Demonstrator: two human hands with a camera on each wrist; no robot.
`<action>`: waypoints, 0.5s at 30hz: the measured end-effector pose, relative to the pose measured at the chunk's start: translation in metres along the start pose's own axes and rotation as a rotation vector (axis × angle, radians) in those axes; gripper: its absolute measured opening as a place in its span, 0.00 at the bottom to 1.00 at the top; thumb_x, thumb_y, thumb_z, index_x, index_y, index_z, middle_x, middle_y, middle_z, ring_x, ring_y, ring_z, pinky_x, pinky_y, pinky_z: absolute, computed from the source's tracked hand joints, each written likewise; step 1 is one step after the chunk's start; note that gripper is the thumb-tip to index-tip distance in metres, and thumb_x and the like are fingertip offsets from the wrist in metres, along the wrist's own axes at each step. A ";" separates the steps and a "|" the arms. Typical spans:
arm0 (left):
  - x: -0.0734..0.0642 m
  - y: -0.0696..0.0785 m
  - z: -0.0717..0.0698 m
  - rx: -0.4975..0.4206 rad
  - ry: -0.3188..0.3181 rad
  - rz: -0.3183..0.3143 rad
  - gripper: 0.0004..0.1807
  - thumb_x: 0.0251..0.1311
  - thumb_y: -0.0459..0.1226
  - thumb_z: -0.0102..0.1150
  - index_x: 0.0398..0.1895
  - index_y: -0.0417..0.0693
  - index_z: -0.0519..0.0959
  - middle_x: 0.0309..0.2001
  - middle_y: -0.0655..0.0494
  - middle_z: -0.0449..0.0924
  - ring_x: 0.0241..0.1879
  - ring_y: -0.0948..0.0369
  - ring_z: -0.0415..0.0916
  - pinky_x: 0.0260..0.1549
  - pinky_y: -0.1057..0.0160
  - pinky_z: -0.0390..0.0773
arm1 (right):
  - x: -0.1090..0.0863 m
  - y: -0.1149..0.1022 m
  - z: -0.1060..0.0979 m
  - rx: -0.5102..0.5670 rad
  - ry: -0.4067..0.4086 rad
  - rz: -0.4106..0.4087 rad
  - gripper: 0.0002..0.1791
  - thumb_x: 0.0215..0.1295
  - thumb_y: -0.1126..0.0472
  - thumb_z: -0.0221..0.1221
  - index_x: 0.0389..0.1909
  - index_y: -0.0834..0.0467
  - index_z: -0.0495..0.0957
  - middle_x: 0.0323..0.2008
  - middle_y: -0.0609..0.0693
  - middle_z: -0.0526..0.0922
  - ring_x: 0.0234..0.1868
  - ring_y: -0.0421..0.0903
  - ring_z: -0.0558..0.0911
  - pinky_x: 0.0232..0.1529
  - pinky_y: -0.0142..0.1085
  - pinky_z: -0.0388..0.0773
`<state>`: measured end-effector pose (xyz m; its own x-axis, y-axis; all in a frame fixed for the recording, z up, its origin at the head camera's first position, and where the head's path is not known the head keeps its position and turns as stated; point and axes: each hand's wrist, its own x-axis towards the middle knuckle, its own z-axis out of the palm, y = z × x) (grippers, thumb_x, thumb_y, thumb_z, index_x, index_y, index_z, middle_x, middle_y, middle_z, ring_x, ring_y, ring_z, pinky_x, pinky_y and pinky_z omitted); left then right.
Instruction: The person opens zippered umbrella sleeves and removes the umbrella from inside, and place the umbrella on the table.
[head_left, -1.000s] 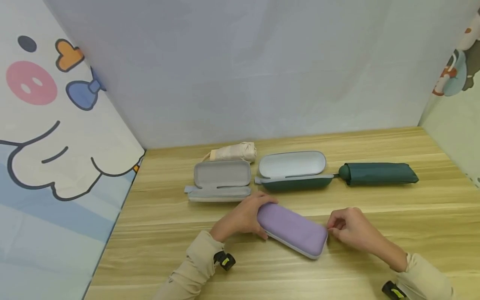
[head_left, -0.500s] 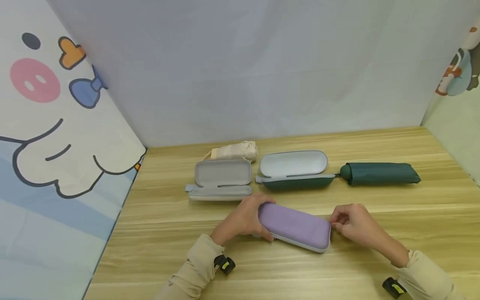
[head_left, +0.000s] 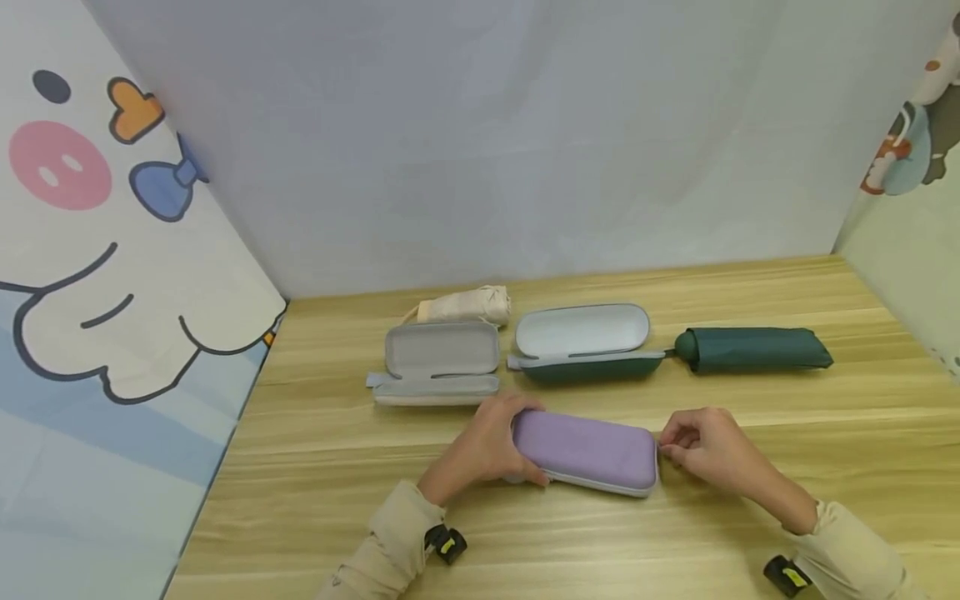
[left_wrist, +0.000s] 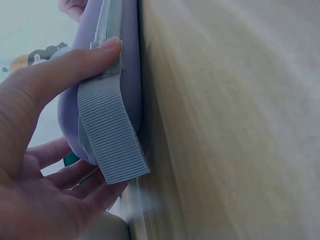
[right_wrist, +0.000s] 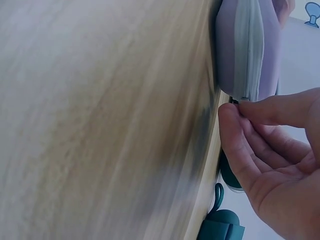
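A closed purple zippered case (head_left: 585, 450) with a pale zipper band lies on the wooden table. My left hand (head_left: 491, 442) grips its left end, thumb over the zipper seam and fingers round the far side. From that end hangs a grey ribbed tab (left_wrist: 111, 120), just below the thumb in the left wrist view. At the opposite end my right hand (head_left: 705, 450) pinches the zipper pull (right_wrist: 240, 101) between thumb and forefinger; most of the pull is hidden by the fingertips.
Behind the purple case lie an open grey case (head_left: 438, 350) and an open dark green case (head_left: 592, 369) with a pale lining. A folded beige umbrella (head_left: 468, 306) is farther back, and a folded green umbrella (head_left: 757, 348) lies at the right. A pale cloth wall (head_left: 540, 150) stands behind.
The purple case has turned so its right end swings away from me, leaving it nearly level across the table. My right hand has moved slightly away with that end; both hands keep their hold.
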<state>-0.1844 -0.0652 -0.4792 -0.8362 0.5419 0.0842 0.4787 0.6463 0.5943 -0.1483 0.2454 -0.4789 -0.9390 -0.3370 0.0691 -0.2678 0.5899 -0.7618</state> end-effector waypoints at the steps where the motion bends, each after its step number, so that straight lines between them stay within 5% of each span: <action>1: 0.000 0.000 0.001 -0.002 0.006 -0.003 0.45 0.21 0.49 0.84 0.52 0.49 0.77 0.51 0.55 0.76 0.51 0.58 0.71 0.52 0.59 0.70 | 0.000 0.000 0.000 0.000 0.001 0.003 0.07 0.51 0.75 0.63 0.22 0.61 0.79 0.19 0.48 0.80 0.20 0.37 0.76 0.20 0.31 0.76; 15: -0.003 0.001 0.005 0.003 0.075 -0.004 0.43 0.20 0.50 0.84 0.49 0.49 0.77 0.48 0.57 0.77 0.47 0.59 0.72 0.47 0.61 0.73 | 0.002 0.001 -0.002 -0.002 0.009 0.028 0.07 0.51 0.75 0.63 0.22 0.60 0.79 0.21 0.48 0.81 0.21 0.37 0.77 0.20 0.31 0.76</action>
<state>-0.1800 -0.0631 -0.4830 -0.8558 0.4976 0.1414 0.4759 0.6503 0.5922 -0.1505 0.2470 -0.4787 -0.9479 -0.3141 0.0538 -0.2422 0.6001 -0.7624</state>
